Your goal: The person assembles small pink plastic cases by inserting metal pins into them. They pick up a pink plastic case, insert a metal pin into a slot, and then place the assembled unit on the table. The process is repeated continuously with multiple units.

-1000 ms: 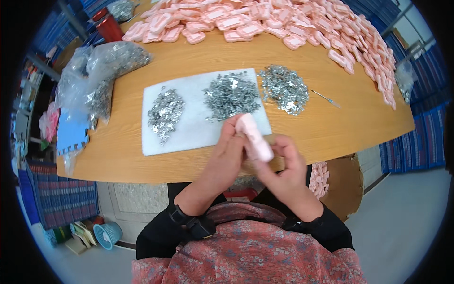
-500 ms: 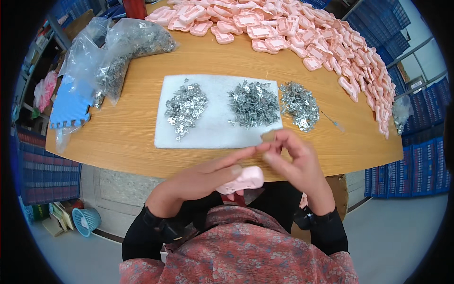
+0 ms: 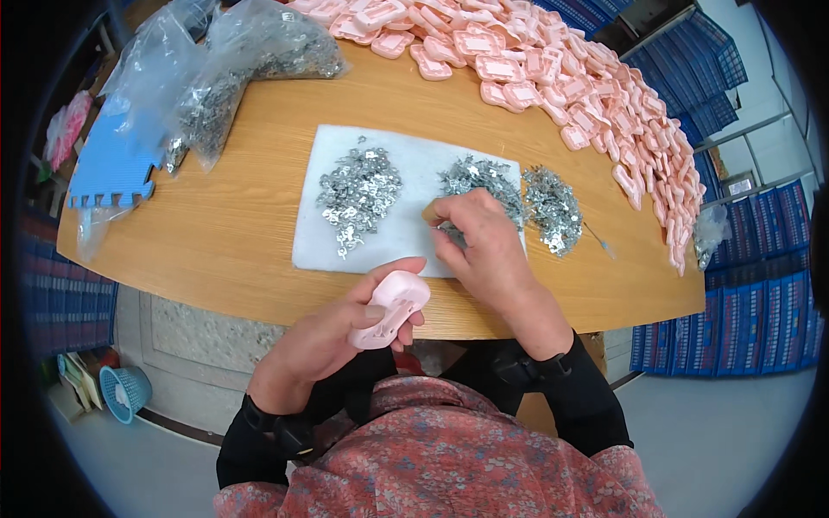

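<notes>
Looking down on a wide wooden surface (image 3: 216, 198); taking in a heap of pink casings (image 3: 587, 86) sweeping round the far and right side; then, at far left, clear plastic bags (image 3: 259, 43) bulging with metal parts; nearer the middle, spotting a white mat (image 3: 419, 173) and, out left under the bags, a blue foam piece (image 3: 117, 164); counting a left metal heap (image 3: 358, 190) and a middle metal heap (image 3: 479, 173) on the mat, a right metal heap (image 3: 553, 207) just beside it; over to the hands, gripping one pink shell (image 3: 393, 306) in the left hand (image 3: 324, 332), tilted, recessed side showing, near the surface's front edge; holding the right hand (image 3: 488, 246) over the middle metal heap, thumb and forefinger curled close, cannot tell whether pinching anything; lastly, a thin tool (image 3: 598, 239) near the right metal heap.
</notes>
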The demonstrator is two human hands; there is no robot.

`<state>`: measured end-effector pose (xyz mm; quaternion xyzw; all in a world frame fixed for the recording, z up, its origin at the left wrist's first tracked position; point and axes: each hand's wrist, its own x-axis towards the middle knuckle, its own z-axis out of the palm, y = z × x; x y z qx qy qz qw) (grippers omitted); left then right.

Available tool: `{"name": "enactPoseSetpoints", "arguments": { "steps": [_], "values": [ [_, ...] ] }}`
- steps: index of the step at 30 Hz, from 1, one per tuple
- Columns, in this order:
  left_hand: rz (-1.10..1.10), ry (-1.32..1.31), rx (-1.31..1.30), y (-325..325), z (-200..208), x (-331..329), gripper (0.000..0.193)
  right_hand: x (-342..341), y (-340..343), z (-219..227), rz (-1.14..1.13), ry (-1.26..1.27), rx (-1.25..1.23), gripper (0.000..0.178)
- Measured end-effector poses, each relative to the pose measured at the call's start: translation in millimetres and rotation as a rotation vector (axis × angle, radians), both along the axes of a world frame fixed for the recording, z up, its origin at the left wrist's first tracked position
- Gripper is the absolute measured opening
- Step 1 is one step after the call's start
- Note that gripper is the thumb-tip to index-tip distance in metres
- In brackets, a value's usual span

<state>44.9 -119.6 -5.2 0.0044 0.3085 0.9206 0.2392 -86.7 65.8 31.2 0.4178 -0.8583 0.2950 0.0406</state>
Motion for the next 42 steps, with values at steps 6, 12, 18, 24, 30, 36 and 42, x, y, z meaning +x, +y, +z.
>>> {"name": "enactPoseSetpoints", "arguments": {
  "steps": [6,12,18,24,30,36,42],
  "values": [
    [0.062,0.003,-0.056,-2,-12,6,0.055,2,-43,-2,0.144,-0.094,0.03,0.019],
    [0.115,0.033,-0.024,-1,-11,7,0.047,-6,-54,-10,0.118,-0.143,0.074,0.017],
    [0.237,-0.052,0.108,3,-14,2,0.049,-3,-30,4,-0.062,-0.684,-0.109,0.014],
    [0.422,-0.106,-0.087,15,8,-14,0.049,6,-2,16,-0.026,-0.703,-0.131,0.017],
    [0.364,-0.079,-0.074,28,5,-23,0.053,20,8,34,0.046,-0.565,-0.044,0.02],
    [0.344,-0.167,-0.061,39,6,-26,0.054,26,20,33,0.0,-0.648,-0.131,0.015],
    [0.309,-0.187,-0.071,47,9,-27,0.054,31,25,29,-0.03,-0.594,-0.154,0.02]
  ]
}}
